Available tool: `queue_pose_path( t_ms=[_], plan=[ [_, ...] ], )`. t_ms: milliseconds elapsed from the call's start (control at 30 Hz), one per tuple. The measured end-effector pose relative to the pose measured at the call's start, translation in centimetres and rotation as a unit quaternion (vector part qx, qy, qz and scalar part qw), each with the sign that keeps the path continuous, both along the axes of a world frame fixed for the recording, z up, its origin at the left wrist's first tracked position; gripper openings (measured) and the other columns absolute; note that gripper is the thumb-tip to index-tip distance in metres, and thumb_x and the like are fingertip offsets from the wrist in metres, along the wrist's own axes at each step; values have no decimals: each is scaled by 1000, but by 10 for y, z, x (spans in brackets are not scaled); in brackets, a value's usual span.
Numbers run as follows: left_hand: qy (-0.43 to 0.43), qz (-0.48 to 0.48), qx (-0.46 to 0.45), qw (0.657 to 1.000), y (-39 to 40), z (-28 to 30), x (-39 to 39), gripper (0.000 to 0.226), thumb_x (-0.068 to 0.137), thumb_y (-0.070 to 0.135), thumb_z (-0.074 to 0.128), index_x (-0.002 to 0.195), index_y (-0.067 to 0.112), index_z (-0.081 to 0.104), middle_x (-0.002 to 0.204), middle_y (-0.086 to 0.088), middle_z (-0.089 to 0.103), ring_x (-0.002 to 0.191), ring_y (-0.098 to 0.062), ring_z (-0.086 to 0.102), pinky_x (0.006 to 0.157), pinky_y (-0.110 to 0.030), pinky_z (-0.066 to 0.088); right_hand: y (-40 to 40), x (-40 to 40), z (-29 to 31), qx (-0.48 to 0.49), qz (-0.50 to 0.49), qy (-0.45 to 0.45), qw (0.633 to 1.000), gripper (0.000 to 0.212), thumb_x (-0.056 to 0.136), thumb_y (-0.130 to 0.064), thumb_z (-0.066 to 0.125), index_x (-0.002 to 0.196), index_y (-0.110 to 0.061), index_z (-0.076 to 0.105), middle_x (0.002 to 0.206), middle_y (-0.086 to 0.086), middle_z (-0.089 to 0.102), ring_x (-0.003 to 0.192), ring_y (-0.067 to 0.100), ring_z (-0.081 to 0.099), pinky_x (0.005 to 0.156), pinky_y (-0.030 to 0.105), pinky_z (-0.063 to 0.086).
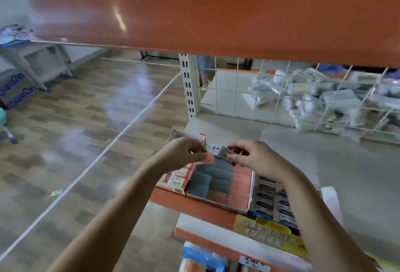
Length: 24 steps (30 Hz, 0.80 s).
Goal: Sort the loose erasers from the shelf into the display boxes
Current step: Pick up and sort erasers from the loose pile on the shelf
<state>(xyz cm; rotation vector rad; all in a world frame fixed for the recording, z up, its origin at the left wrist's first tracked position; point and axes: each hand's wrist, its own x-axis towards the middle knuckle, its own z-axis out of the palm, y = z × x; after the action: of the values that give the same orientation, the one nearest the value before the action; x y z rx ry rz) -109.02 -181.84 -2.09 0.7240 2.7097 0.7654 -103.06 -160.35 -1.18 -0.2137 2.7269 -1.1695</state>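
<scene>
Pink eraser (208, 160) pinched by left hand (183, 152) above cardboard display box (218, 201).

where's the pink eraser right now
In the head view, just left of centre: pinched in the left hand, the pink eraser is above the display box of grey and pink erasers.

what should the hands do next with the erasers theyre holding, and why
Probably lower the pink eraser in the left hand into the display box just below, among its pink and grey rows. The right hand holds a sleeved eraser, which looks unlike them.
</scene>
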Motion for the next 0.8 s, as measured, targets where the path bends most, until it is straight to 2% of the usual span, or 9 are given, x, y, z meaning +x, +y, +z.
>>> queue_pose_path(
  t_ms=[133, 233, 367, 567, 700, 800],
  plan=[
    [16, -95, -47, 994, -1, -1, -13, 20, 85, 27, 66, 104, 21, 68, 97, 11, 68, 78, 6, 55, 63, 0, 38, -11, -2, -1, 34, -32, -18, 999, 28, 91, -29, 58, 119, -24, 60, 95, -11, 62, 79, -1, 55, 67, 16, 41],
    [9, -131, -53, 990, 0, -2, -18, 21, 86, 26, 65, 106, 21, 68, 104, 10, 69, 86, 5, 57, 66, 2, 36, -17, 0, -2, 32, -65, -31, 997, 28, 92, -29, 57, 119, -26, 60, 101, -9, 64, 85, 3, 59, 75, 20, 45],
    [12, -155, -86, 984, -1, -3, -18, 20, 88, 29, 62, 106, 24, 68, 107, 12, 68, 88, 3, 56, 74, -11, 40, -25, 5, -3, 34, -82, -41, 995, 28, 92, -29, 56, 119, -25, 60, 97, -12, 63, 85, 4, 61, 72, 19, 46],
    [67, -158, -129, 977, 1, -3, -14, 23, 90, 33, 58, 110, 28, 68, 113, 9, 65, 106, -10, 56, 90, -31, 47, -30, 4, 0, 52, -68, -45, 995, 27, 93, -27, 55, 119, -24, 60, 98, -10, 61, 88, 7, 59, 72, 19, 44],
    [101, -146, -133, 975, 2, -8, -7, 24, 91, 30, 55, 111, 29, 68, 114, 7, 63, 112, -14, 50, 91, -34, 45, -29, -5, 0, 53, -67, -37, 996, 25, 92, -29, 56, 116, -25, 62, 97, -9, 62, 87, 8, 59, 74, 22, 45],
    [118, -119, -102, 981, -3, -11, -2, 25, 91, 28, 54, 113, 30, 66, 117, 9, 61, 115, -13, 47, 91, -32, 45, -33, -16, 3, 54, -51, -30, 997, 26, 92, -28, 57, 117, -23, 61, 93, -11, 59, 82, 2, 55, 68, 14, 40]
  ],
)
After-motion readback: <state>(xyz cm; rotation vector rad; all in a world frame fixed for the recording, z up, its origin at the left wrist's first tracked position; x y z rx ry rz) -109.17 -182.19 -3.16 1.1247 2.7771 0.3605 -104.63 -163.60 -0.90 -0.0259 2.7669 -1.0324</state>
